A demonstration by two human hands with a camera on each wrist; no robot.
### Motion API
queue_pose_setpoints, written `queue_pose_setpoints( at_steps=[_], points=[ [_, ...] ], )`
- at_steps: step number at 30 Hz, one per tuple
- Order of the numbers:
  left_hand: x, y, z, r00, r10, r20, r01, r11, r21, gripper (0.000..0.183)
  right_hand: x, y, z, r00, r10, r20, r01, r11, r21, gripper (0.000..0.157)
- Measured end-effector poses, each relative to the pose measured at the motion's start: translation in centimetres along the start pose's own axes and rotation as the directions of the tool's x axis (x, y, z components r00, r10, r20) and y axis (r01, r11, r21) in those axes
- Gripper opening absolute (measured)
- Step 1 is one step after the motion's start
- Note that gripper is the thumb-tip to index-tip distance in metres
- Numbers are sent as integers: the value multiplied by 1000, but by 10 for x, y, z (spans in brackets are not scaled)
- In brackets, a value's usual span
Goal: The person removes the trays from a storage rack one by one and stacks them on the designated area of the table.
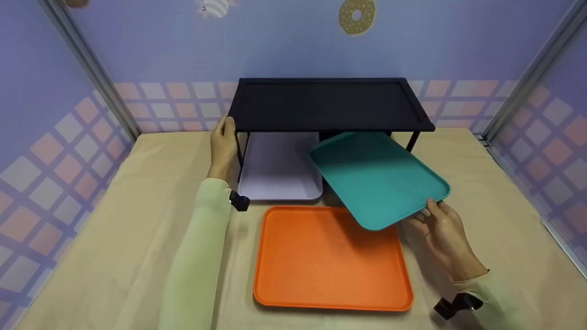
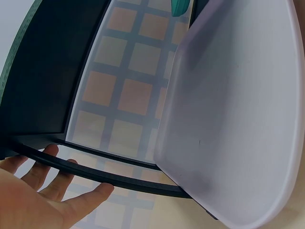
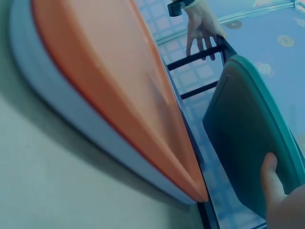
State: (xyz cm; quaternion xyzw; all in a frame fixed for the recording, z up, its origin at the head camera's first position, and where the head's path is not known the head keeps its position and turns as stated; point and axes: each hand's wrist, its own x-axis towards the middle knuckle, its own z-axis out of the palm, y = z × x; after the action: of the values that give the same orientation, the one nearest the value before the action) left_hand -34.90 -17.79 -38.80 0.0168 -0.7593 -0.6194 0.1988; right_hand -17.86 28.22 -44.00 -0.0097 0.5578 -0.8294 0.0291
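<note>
Two hands on my feed, and I pick up the right hand (image 1: 442, 233) first: it's pinching the near edge of the teal tray (image 1: 383, 183), close to the right-hand corner. That tray stretches away toward 10 o'clock from the fingers, skewed, its far end beneath the top of the black rack (image 1: 325, 103), its near end up off the table and shading what's below.

Over at 10 o'clock from the right hand, I've got the left hand (image 1: 223, 146) at the rack's left end, fingers spread fairly wide and nearly straight, resting against the frame by the legs. How firmly it presses, I can't tell.

Working outward from the teal tray: at 9 o'clock I see the lilac tray (image 1: 280, 165), lying between the rack's legs with its near end poking out in front. At 7 o'clock sits the orange tray (image 1: 321, 261), flat on the beige cloth (image 1: 174, 206), partly overhung by the teal one. Up at 12, behind the rack, I have the lilac-blue wall (image 1: 284, 41) with its checked band.
</note>
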Motion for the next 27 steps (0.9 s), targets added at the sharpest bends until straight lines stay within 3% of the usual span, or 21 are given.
queue_pose_setpoints(
  at_steps=[10, 23, 27],
  points=[
    [0, 2, 0, 1000, -13, -2, 13, 999, 32, 51, -7, 1, -14, 1000, 15, 3, -15, 999, -46, 75],
    [-1, 0, 1, 1000, -23, 1, 23, 999, 24, 51, -13, -5, -25, 999, -37, 31, 35, 998, 47, 72],
    [-1, 0, 1, 1000, -21, 2, 21, 1000, 20, 50, -14, -5, -29, 999, -32, 32, 31, 999, 32, 74]
  ],
)
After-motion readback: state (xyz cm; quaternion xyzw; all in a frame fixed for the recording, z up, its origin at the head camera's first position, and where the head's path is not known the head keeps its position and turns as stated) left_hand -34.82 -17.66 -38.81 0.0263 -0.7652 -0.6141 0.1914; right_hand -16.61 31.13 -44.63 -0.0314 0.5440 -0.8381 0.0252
